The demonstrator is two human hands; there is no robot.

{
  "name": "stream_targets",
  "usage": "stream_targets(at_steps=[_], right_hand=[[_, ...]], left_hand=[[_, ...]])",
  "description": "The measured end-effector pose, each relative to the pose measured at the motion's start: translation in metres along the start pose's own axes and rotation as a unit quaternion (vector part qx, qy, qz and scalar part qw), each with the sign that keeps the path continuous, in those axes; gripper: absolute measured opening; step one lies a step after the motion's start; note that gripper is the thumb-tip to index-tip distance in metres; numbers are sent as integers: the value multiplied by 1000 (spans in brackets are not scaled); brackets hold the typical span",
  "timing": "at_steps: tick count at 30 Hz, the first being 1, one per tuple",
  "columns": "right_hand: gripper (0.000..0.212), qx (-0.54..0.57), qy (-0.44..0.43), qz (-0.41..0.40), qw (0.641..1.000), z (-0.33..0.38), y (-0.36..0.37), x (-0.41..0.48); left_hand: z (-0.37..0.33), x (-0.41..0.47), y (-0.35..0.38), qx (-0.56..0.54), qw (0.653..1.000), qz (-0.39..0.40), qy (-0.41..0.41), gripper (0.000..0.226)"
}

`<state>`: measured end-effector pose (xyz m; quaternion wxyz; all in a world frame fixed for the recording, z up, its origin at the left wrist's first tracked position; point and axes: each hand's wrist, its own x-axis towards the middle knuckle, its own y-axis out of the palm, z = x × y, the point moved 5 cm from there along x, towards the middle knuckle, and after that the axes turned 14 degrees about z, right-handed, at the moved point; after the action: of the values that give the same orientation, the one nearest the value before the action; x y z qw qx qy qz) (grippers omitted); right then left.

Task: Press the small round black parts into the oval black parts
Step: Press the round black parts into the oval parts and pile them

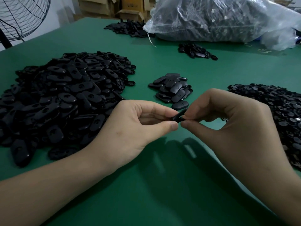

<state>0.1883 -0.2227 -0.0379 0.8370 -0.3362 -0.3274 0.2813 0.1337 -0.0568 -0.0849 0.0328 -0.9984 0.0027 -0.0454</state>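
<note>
Pinching one oval black plastic part (177, 116) above the green table (162, 185), left hand (135, 126) and right hand (228, 124) both grip it; big pile of oval parts (61, 98) left; round black parts heap (280, 115) right.

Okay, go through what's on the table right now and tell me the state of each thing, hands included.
left hand: pinching one end of the oval part.
right hand: pinching its other end.
oval part: held off the table, edge-on; insert not visible.
large oval pile: loose heap, holes showing.
small oval pile: loosely stacked.
round parts pile: loose heap.
plastic bag: full, lying down.
</note>
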Motion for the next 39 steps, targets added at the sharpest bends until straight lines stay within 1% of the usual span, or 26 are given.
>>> stream_targets(at_steps=[4,10,15,20,23,27,29,35,37,39], right_hand=[[23,-51,-16,-3,999,5,-1,-3],[20,-137,-46,-22,989,14,-1,-6],[23,-142,-58,-3,988,15,-3,-5],[10,-144,-74,17,987,14,0,-2],[7,-149,-77,17,986,14,-2,-1],[5,-154,-72,17,985,11,-1,-1],[5,-140,-61,19,988,9,-1,0],[8,-48,-36,38,997,2,1,3],[11,20,-13,36,999,-4,2,4],[19,133,24,49,990,-11,6,4]], left_hand=[[2,1,0,3,1000,13,-13,18],[4,3,-1,-21,999,38,-22,19],[4,3,0,-28,998,51,-23,17],[5,4,-1,-33,998,47,-29,17],[5,4,-2,-36,998,49,-33,10],[5,4,-2,-40,998,45,-35,7],[4,4,-2,-42,998,41,-34,7],[2,3,-3,-50,998,35,-29,7],[1,3,-3,-55,998,31,-21,7],[0,2,-3,-55,998,24,-8,7]])
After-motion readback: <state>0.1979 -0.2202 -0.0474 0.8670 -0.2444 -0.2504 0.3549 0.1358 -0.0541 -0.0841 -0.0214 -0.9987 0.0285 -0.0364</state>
